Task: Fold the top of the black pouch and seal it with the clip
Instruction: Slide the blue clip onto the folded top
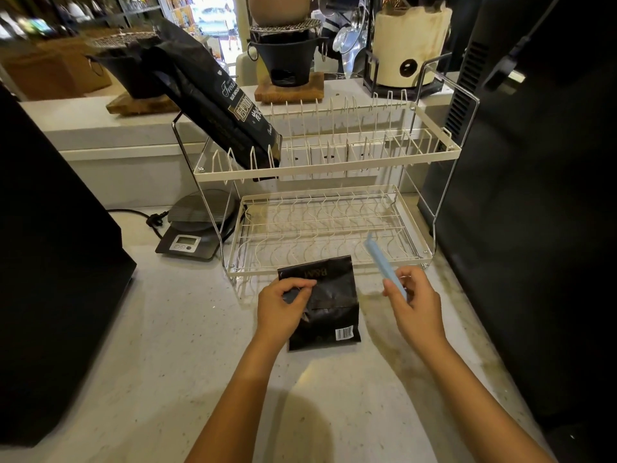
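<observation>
Head view gives us the black pouch point(329, 305) lying flat on the pale speckled worktop point(167, 329), just in front of the lower tier of the white wire dish rack point(327, 228). Its far end, printed with gold lettering, looks turned over toward us, though we cannot tell how sharp the crease is. The barcode end lies nearest us.

Our left hand point(283, 309) rests on the pouch's left part, fingers curled and pinching the crinkled film near the fold. Our right hand point(412, 302) hovers just right of the pouch, clear of it, closed around the near end of the light blue clip point(384, 262). The clip is a long, slim plastic bar, slanting up and away toward the rack; whether it is hinged open we cannot tell.

What matters next, we judge, is alignment: the fold runs left to right, while the clip's long axis points nearly away from us. So the right hand, the nearer one, must swing the clip crosswise and bring it leftward onto the fold.

The pouch looks glossy, thin and creased, likely springy; the clip looks rigid and smooth.
</observation>
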